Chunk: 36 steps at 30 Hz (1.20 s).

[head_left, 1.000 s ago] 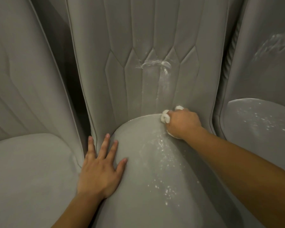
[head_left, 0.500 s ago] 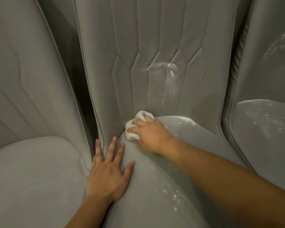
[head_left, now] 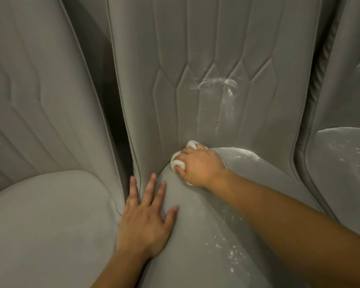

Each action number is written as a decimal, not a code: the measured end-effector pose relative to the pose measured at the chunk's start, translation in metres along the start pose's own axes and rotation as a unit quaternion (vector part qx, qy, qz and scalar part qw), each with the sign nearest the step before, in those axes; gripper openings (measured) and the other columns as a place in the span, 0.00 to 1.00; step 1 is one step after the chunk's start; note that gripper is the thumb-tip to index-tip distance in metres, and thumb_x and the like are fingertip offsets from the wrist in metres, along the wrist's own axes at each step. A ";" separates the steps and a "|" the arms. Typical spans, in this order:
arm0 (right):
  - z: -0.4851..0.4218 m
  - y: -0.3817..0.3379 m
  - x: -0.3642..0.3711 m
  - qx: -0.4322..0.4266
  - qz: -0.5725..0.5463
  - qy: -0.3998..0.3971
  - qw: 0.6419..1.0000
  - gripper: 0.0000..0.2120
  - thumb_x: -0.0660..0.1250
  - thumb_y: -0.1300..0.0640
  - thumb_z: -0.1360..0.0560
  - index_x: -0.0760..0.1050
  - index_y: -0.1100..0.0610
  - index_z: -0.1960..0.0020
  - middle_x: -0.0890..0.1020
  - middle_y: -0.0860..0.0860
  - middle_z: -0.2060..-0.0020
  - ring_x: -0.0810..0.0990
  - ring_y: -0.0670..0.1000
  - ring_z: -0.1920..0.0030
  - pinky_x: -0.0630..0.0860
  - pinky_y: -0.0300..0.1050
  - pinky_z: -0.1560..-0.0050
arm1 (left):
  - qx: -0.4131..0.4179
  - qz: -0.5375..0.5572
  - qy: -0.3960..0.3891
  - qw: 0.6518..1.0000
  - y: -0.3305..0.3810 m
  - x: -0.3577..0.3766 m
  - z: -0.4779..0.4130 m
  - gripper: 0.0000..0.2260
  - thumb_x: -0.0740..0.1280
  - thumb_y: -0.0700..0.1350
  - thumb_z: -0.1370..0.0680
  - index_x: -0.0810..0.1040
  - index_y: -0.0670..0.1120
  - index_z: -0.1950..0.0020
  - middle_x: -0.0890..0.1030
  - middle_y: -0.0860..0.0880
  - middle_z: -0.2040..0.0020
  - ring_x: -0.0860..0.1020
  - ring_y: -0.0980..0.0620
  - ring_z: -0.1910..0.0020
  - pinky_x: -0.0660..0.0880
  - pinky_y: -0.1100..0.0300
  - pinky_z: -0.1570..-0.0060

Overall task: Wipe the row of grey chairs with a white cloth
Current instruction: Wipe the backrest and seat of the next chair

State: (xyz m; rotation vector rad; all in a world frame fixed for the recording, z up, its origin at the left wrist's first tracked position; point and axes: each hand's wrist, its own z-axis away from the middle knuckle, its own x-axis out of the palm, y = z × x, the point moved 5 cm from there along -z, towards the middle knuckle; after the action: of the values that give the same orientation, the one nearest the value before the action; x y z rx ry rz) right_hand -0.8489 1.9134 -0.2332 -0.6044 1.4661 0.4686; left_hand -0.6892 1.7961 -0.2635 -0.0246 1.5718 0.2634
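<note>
Three grey padded chairs stand side by side. On the middle chair's seat (head_left: 195,235), at the back where it meets the quilted backrest (head_left: 195,59), my right hand (head_left: 200,165) is closed around a bunched white cloth (head_left: 178,161) and presses it down. My left hand (head_left: 146,217) lies flat, fingers spread, on the left edge of the same seat. White powdery smears mark the backrest (head_left: 218,83), and white specks dot the seat's front right (head_left: 233,254).
The left chair's seat (head_left: 50,225) looks free of marks. The right chair's seat (head_left: 345,163) is speckled white, and its backrest carries a smear at the frame's edge. Dark narrow gaps (head_left: 112,113) separate the chairs.
My right hand has swept the cloth leftward along the back of the middle seat, from its right part to left of centre. My left hand has stayed planted. White specks on the seat have thinned.
</note>
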 end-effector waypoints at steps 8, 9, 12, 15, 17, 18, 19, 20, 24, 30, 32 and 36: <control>0.039 0.084 -0.010 0.161 -0.027 -0.025 0.986 0.23 0.50 0.35 0.27 0.70 0.39 0.37 0.77 0.43 0.40 0.70 0.53 0.33 0.74 0.55 0.40 | 0.008 -0.003 0.006 1.000 -0.001 0.002 0.002 0.36 0.37 0.72 0.23 0.49 0.60 0.17 0.38 0.60 0.19 0.29 0.43 0.21 0.35 0.54 0.23; 0.047 0.094 -0.011 0.175 -0.027 -0.033 0.984 0.24 0.51 0.34 0.28 0.69 0.39 0.36 0.77 0.43 0.39 0.70 0.53 0.32 0.74 0.56 0.40 | 0.008 -0.004 0.004 1.000 -0.001 0.003 0.002 0.37 0.35 0.72 0.24 0.47 0.60 0.17 0.36 0.60 0.20 0.28 0.43 0.22 0.36 0.53 0.23; 0.070 0.114 -0.013 0.199 -0.029 -0.041 0.979 0.23 0.54 0.35 0.28 0.67 0.38 0.35 0.75 0.43 0.37 0.70 0.53 0.33 0.75 0.56 0.41 | 0.006 0.003 0.009 1.000 -0.001 0.002 0.002 0.37 0.35 0.72 0.25 0.46 0.60 0.17 0.35 0.60 0.20 0.27 0.43 0.22 0.39 0.51 0.22; 0.089 0.120 -0.013 0.207 -0.027 -0.042 0.977 0.21 0.57 0.40 0.24 0.67 0.39 0.32 0.73 0.43 0.33 0.68 0.53 0.31 0.75 0.55 0.40 | 0.007 0.003 0.014 1.000 0.001 0.002 0.003 0.36 0.36 0.72 0.24 0.46 0.60 0.17 0.35 0.59 0.20 0.27 0.43 0.22 0.37 0.51 0.22; 0.094 0.118 -0.017 0.209 -0.018 -0.030 0.977 0.18 0.59 0.43 0.23 0.70 0.40 0.33 0.73 0.43 0.34 0.68 0.53 0.32 0.75 0.53 0.41 | 0.008 0.000 0.020 1.000 0.000 0.003 0.002 0.36 0.37 0.72 0.23 0.48 0.59 0.17 0.36 0.59 0.19 0.29 0.42 0.22 0.36 0.52 0.23; 0.094 0.114 -0.021 0.204 -0.011 -0.021 0.979 0.18 0.60 0.45 0.23 0.71 0.41 0.34 0.74 0.44 0.35 0.69 0.53 0.33 0.75 0.52 0.42 | 0.008 -0.001 0.026 1.000 0.000 0.003 0.001 0.36 0.38 0.72 0.22 0.50 0.59 0.17 0.39 0.58 0.19 0.31 0.42 0.21 0.37 0.52 0.23; 0.092 0.108 -0.026 0.194 -0.009 -0.007 0.981 0.17 0.61 0.46 0.24 0.72 0.41 0.35 0.75 0.44 0.36 0.69 0.53 0.33 0.75 0.52 0.43 | 0.007 0.001 0.030 1.000 -0.001 0.003 0.001 0.36 0.39 0.72 0.22 0.53 0.58 0.17 0.42 0.58 0.18 0.32 0.42 0.20 0.37 0.52 0.23; 0.087 0.099 -0.031 0.181 -0.013 0.012 0.983 0.17 0.61 0.47 0.24 0.72 0.42 0.35 0.75 0.43 0.36 0.68 0.53 0.33 0.74 0.51 0.43 | 0.007 0.004 0.027 1.000 -0.001 0.005 0.001 0.36 0.39 0.72 0.22 0.53 0.59 0.18 0.42 0.58 0.18 0.33 0.42 0.20 0.38 0.53 0.23; 0.050 0.046 -0.036 0.053 -0.028 0.068 0.996 0.22 0.62 0.45 0.26 0.71 0.41 0.32 0.73 0.45 0.33 0.69 0.58 0.32 0.74 0.55 0.38 | 0.006 -0.007 0.029 1.000 -0.005 0.012 -0.004 0.36 0.41 0.73 0.22 0.62 0.57 0.19 0.50 0.58 0.18 0.37 0.43 0.19 0.50 0.50 0.23; 0.028 0.015 -0.009 0.025 -0.012 -0.063 0.998 0.19 0.63 0.42 0.24 0.72 0.41 0.34 0.72 0.48 0.33 0.68 0.58 0.33 0.71 0.53 0.38 | 0.015 -0.031 0.058 0.998 -0.007 0.019 -0.007 0.34 0.46 0.71 0.21 0.70 0.55 0.23 0.61 0.54 0.20 0.41 0.43 0.18 0.50 0.49 0.26; 0.035 0.023 -0.020 0.033 -0.011 -0.085 0.996 0.16 0.62 0.44 0.24 0.75 0.43 0.37 0.77 0.49 0.39 0.73 0.57 0.37 0.72 0.50 0.40 | 0.015 -0.025 0.068 0.997 -0.007 0.018 -0.007 0.35 0.45 0.72 0.21 0.71 0.55 0.24 0.61 0.55 0.20 0.48 0.40 0.19 0.53 0.48 0.26; 0.049 0.041 -0.065 0.083 -0.018 -0.063 0.994 0.15 0.62 0.41 0.24 0.78 0.45 0.42 0.81 0.49 0.43 0.79 0.55 0.41 0.76 0.50 0.44 | 0.009 -0.024 0.073 0.997 -0.009 0.022 -0.006 0.35 0.44 0.72 0.22 0.69 0.56 0.22 0.57 0.56 0.19 0.46 0.40 0.18 0.55 0.48 0.25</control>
State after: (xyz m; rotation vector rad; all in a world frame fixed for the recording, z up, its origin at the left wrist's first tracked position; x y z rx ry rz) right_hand -0.8413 1.9800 -0.1723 -0.4608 1.3566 0.3469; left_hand -0.6940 1.7898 -0.2864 -0.0697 1.7162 0.2135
